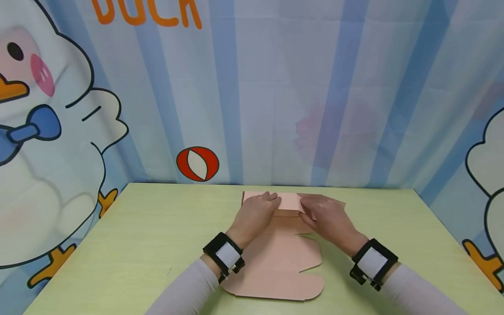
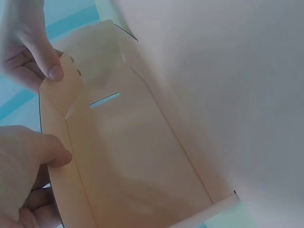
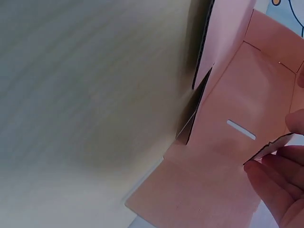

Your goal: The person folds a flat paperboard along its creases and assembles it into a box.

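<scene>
A partly folded pinkish-brown cardboard box (image 1: 277, 256) lies on the table, its wide flat panel with notched edges nearest me. At its far, raised wall, my left hand (image 1: 253, 218) grips the edge: in the left wrist view the thumb lies inside and the fingers go behind. To its right, my right hand (image 1: 330, 221) pinches a small side flap (image 3: 273, 145) that angles inward at the corner. The box's base (image 2: 128, 142) has a narrow slot. An end panel (image 3: 199, 190) lies folded outward beyond the slot.
The pale yellow-green table (image 1: 157, 236) runs back to a striped blue curtain (image 1: 260, 96) printed with ducks and a red-and-white ball. Black wrist straps (image 1: 224, 256) with white patches sit on both wrists.
</scene>
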A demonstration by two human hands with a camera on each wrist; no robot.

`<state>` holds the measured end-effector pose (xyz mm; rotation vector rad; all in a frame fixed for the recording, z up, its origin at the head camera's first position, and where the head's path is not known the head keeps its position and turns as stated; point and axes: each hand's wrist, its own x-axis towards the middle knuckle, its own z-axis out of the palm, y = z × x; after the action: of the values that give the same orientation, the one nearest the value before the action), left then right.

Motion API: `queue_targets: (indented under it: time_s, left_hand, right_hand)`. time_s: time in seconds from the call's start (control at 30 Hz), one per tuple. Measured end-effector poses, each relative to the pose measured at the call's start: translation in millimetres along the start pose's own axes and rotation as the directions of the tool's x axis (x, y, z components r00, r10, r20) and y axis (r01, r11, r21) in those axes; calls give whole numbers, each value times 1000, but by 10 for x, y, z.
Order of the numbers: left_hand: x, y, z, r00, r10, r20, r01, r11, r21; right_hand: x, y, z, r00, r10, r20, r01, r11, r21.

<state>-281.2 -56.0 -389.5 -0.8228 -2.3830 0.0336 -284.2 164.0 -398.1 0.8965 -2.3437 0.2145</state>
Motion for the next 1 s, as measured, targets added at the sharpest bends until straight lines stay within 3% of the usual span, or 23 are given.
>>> queue_targets:
  time_s: [0.3, 0.5, 0.63, 0.77, 1.0]
  left_hand:
    - [0, 8, 0, 1000, -5, 13, 5, 1000, -5]
    - [-8, 15, -2, 1000, -7, 8, 7, 1000, -6]
    - [-14, 18, 1, 1000, -6, 3, 6, 1000, -14]
    - [-14, 14, 5, 1000, -4, 0, 4, 1000, -16]
    - [-9, 9, 5, 1000, 1, -7, -1, 1000, -10]
  right_hand:
    - [-23, -55, 95, 996, 91, -24, -88, 989, 115]
    - [-48, -123, 137, 984, 176, 0, -169, 945, 279]
    - [-57, -186, 182, 956, 287, 66, -289, 871, 397]
    - [-50, -259, 208, 912, 392, 121, -399, 779, 484]
    - [-11, -359, 230, 832, 525, 179, -515, 610, 602]
